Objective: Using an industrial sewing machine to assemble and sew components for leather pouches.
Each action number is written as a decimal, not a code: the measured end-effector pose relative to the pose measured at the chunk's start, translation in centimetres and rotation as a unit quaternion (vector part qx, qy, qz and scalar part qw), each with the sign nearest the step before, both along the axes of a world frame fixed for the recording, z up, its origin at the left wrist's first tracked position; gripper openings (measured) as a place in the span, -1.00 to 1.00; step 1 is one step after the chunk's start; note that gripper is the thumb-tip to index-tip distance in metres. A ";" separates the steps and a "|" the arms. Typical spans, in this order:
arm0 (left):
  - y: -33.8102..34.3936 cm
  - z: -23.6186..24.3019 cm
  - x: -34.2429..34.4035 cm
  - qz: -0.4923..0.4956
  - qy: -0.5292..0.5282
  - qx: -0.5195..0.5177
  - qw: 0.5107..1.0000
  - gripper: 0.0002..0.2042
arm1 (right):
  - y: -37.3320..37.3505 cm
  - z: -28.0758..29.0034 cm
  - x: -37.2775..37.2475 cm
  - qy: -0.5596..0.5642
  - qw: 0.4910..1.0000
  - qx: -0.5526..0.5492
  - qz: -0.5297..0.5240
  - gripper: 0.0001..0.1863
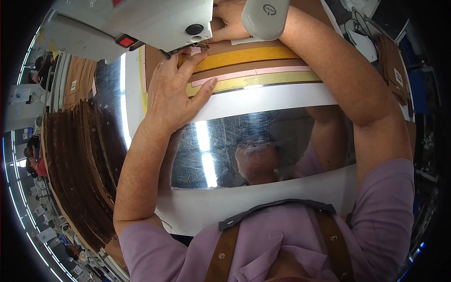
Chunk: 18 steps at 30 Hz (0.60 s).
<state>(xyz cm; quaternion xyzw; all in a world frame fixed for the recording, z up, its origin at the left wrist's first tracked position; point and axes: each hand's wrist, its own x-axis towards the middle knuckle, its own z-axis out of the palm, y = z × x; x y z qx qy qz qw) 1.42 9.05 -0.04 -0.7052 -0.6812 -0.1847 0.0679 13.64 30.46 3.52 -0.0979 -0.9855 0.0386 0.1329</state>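
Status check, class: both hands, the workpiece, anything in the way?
Left hand flat on brown strip by needle. Right hand behind it. Machine head hides the needle.

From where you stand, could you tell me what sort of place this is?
Probably a sewing workshop or factory: both hands feed brown material under a sewing machine, with a stack of brown cut pieces at left.
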 end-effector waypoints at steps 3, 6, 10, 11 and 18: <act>0.0 -0.1 0.0 0.002 0.011 0.004 1.000 -0.48 | 0.0 0.2 -0.3 -0.007 1.000 -0.001 0.003 -0.45; 0.1 -0.2 0.0 0.001 0.030 0.022 0.999 -0.47 | -0.1 0.3 -0.5 -0.014 1.000 0.000 0.007 -0.45; 0.0 -0.3 -0.1 0.005 0.030 0.016 0.999 -0.47 | 0.0 0.4 -0.7 -0.017 1.000 -0.002 0.010 -0.44; -0.1 -0.4 -0.1 0.006 0.028 0.010 1.000 -0.47 | 0.0 0.4 -0.7 -0.018 1.000 -0.002 0.010 -0.44; -0.1 0.4 0.5 -0.005 0.048 0.021 0.999 -0.40 | 0.1 0.4 -0.7 -0.020 1.000 -0.006 0.011 -0.43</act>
